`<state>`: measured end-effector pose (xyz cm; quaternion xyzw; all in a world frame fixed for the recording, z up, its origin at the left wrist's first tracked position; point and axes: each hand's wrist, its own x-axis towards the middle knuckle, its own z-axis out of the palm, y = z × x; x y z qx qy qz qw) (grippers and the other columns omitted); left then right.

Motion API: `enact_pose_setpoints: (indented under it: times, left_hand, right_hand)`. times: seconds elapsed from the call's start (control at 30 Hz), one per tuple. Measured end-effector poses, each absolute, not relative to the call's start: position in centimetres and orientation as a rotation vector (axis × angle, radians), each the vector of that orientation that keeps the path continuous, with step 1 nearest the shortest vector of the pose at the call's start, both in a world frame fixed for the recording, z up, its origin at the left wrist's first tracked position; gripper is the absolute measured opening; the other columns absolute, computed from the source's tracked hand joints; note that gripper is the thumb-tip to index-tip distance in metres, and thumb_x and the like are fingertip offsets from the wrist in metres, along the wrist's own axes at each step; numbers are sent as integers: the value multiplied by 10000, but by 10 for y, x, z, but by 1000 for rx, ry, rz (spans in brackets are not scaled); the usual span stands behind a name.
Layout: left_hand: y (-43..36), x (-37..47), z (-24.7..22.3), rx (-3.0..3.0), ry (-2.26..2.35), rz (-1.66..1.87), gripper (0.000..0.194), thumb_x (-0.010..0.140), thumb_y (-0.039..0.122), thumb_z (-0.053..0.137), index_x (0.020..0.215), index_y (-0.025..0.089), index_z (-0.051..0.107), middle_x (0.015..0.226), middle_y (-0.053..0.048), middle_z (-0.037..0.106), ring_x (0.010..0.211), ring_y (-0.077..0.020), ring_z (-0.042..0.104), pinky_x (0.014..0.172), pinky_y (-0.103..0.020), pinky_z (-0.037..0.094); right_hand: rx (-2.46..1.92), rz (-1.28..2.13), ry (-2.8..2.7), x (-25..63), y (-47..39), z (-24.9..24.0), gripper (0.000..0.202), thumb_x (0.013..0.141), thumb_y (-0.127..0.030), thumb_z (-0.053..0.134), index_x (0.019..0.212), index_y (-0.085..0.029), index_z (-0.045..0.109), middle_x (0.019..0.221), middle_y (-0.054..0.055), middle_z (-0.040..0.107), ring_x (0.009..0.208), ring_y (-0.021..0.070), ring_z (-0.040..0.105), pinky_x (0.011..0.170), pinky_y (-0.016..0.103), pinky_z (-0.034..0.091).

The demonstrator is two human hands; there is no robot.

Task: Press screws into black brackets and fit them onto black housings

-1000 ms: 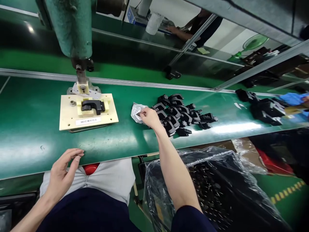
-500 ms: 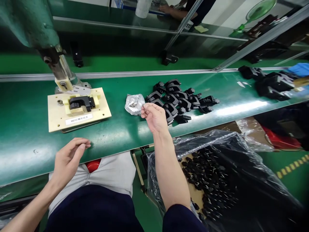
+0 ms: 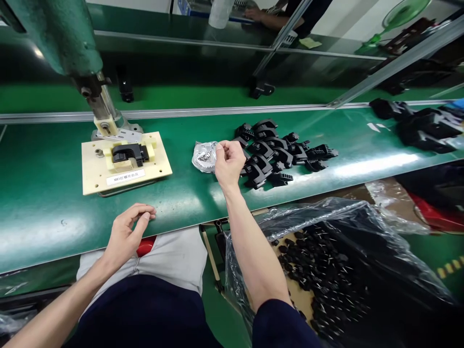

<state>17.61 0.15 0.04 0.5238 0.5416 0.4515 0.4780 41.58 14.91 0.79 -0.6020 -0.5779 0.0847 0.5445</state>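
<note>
My right hand is closed in a pinch at the right edge of a small clear bag of tiny metal parts; what its fingers hold is too small to make out. My left hand hovers by the bench's front edge, fingers loosely curled and thumb apart, holding nothing visible. Behind it, a cream fixture plate with a white label carries a curved black part under the green press. Several black curved parts lie heaped right of the bag.
A plastic-lined box of small black pieces with metal pins stands below the bench at right. Larger black items lie at the bench's far right. A metal rail runs along the back. Beyond the partition, a person's arm shows.
My right hand has turned, its fingers curling more tightly beside the bag. My left hand has shifted right along the front edge. The whole view has moved slightly.
</note>
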Motion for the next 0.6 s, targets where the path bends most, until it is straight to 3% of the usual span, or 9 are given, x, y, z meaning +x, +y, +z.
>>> enact_pose_setpoints:
  times: [0.4, 0.5, 0.6]
  left_hand:
    - [1, 163, -3, 1268, 1345, 1105, 199, 851, 328, 574, 872, 161, 680, 903, -63, 669, 810, -165, 653, 753, -274, 544]
    - [3, 161, -2, 1268, 1359, 1136, 197, 837, 333, 590, 866, 160, 680, 889, -65, 679, 800, -169, 660, 736, -274, 545]
    - [6, 162, 0, 1279, 1357, 1146, 196, 831, 334, 596, 862, 159, 679, 878, -67, 682, 791, -169, 661, 722, -272, 543]
  right_hand:
    - [-1920, -70, -1376, 400, 147, 5, 253, 881, -242, 409, 913, -180, 652, 893, 73, 602, 828, 198, 561, 703, 287, 391]
    - [-1895, 8, -1355, 404, 144, 9, 215, 851, -221, 442, 840, -174, 651, 855, 63, 594, 813, 195, 552, 716, 290, 391]
    - [-1678, 328, -1098, 409, 144, 13, 115, 761, -177, 523, 697, -164, 618, 721, 25, 551, 733, 166, 514, 708, 283, 384]
